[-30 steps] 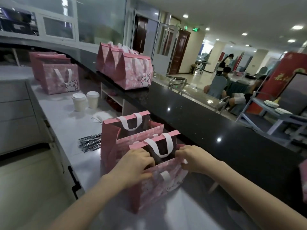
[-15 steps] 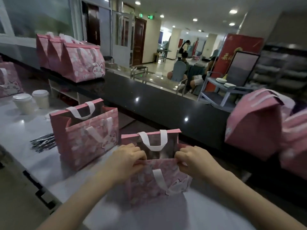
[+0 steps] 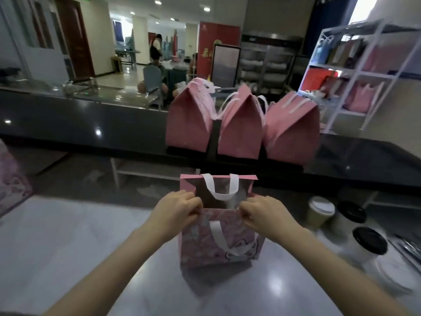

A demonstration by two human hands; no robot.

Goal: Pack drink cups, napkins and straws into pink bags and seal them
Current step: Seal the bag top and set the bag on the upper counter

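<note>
An open pink bag [image 3: 218,242] with white handles and a cartoon print stands on the pale counter [image 3: 79,242] in front of me. My left hand [image 3: 176,210] pinches the left end of its near top edge. My right hand [image 3: 265,213] pinches the right end of the same edge. The far flap stands upright with its handle loop showing. What lies inside the bag is hard to make out. Three cups sit to the right: one with a white lid [image 3: 321,212] and two with black lids [image 3: 352,215] [image 3: 369,245].
Three sealed pink bags [image 3: 241,126] stand in a row on the raised black ledge [image 3: 68,124] behind. Another pink bag [image 3: 11,179] shows at the left edge. White plates or lids [image 3: 394,277] lie at the right. A white shelf rack [image 3: 364,71] stands at back right.
My view has swung right along the counter with the bag I hold: the second open bag and left cups are out of view, sealed bags and black-lidded cups have appeared. Both hands keep their grip.
</note>
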